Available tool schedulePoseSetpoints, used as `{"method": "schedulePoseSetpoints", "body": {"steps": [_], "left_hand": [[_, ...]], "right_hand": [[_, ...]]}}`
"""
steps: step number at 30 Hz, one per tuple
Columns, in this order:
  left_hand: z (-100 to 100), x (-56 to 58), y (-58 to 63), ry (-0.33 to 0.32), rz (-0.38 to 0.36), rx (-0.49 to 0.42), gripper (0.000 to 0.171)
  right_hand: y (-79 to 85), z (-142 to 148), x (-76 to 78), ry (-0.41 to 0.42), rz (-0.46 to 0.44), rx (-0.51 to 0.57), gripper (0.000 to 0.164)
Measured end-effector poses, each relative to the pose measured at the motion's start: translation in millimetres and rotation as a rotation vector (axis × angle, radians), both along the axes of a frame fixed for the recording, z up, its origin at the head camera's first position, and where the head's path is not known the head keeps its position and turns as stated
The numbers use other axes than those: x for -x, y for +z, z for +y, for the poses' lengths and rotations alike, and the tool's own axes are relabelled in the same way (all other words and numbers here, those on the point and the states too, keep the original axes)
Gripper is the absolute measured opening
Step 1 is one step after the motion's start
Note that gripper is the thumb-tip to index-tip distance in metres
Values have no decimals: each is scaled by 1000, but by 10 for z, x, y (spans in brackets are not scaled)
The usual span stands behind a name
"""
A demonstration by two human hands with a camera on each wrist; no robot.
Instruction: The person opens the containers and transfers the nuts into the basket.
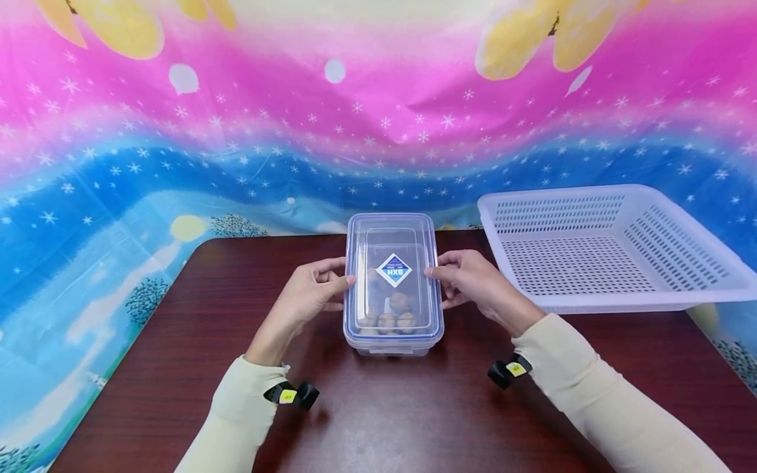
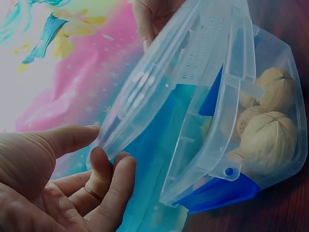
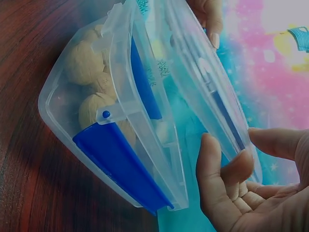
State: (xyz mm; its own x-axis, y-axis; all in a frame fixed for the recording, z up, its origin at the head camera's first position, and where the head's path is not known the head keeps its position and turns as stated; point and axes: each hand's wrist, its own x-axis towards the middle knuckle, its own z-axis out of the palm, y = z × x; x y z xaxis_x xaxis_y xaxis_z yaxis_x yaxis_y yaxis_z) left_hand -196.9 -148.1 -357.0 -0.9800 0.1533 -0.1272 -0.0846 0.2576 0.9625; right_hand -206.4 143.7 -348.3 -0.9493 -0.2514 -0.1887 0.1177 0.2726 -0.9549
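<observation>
A clear lid point(image 1: 394, 238) with a diamond sticker point(image 1: 394, 270) is held over a clear plastic box point(image 1: 393, 351). My left hand point(image 1: 307, 289) pinches the lid's left edge between thumb and fingers. On the opposite edge, my right hand point(image 1: 473, 279) pinches it likewise. Both wrist views show a gap between the tilted lid and the box's rim. Several walnuts point(image 2: 269, 137) lie inside the box. Its blue side clasps point(image 3: 118, 164) hang unfastened. The far end, where lid and box come close, is hard to make out.
A white perforated basket point(image 1: 568, 301) stands at the table's back right. The dark wooden table point(image 1: 378, 420) bears the box. Behind it hangs a patterned pink and blue cloth point(image 1: 355, 131). A black strapped device point(image 1: 292, 395) sits on each wrist.
</observation>
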Motion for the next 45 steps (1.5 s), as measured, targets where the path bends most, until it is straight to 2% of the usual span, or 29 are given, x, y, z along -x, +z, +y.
{"method": "schedulePoseSetpoints", "body": {"steps": [14,22,30,37,45], "left_hand": [[-11,-92,140,59,73,45,49],[-9,-152,240,61,167,78,44],[-5,-212,306,85,262,136,39],[11,-275,364,109,328,166,36],[25,-312,373,134,388,184,30]], "right_hand": [[143,41,-51,-16,50,4,24],[278,63,-121,-34,110,-38,28],[354,76,-186,-23,149,-25,29],[359,99,-229,-22,205,-33,32],[313,117,-237,-4,245,31,28]]}}
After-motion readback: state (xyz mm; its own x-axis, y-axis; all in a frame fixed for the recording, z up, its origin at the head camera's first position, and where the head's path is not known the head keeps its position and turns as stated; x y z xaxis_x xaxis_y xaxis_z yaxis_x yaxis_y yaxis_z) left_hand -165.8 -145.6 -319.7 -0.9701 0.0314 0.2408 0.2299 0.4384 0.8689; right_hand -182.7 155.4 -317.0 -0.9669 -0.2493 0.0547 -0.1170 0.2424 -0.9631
